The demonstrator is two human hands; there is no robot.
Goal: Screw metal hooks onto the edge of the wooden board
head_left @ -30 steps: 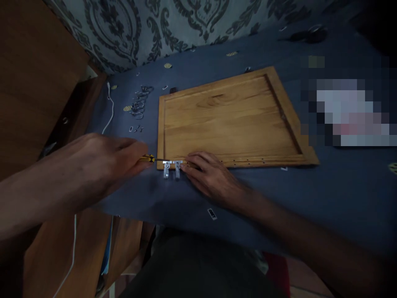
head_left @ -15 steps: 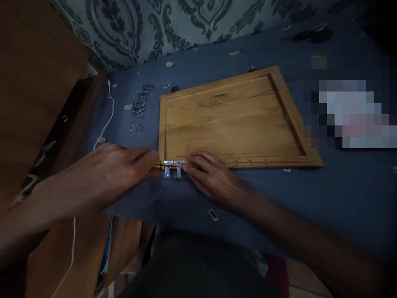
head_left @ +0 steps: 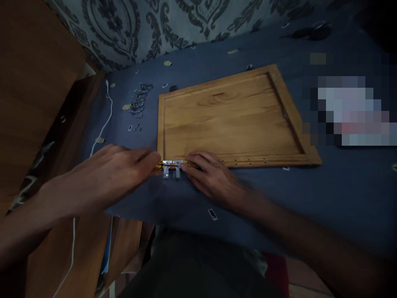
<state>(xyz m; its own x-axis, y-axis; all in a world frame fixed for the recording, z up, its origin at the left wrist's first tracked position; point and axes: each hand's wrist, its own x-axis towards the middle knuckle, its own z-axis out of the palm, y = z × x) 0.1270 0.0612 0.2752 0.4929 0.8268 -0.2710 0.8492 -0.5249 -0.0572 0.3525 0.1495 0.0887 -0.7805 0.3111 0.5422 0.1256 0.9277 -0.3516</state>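
A wooden panel [head_left: 229, 116] with a raised frame lies flat on a blue cloth. Two small metal hooks [head_left: 171, 167] sit on its near left edge. My left hand [head_left: 114, 176] is closed round a yellow-and-black screwdriver [head_left: 159, 165], whose tip points at the hooks. My right hand [head_left: 211, 176] rests on the panel's near edge just right of the hooks, fingers pressed down beside them. A row of small holes runs along that edge to the right.
A pile of metal hooks and screws [head_left: 138, 105] lies on the cloth left of the panel. A white cable [head_left: 104, 124] trails over the left edge. A wooden cabinet [head_left: 34, 82] stands at the left. A dark tool [head_left: 310, 31] lies at the far right.
My left hand has slid right, bringing the screwdriver closer to the hooks, so its handle is now mostly hidden. My right hand has stayed in place.
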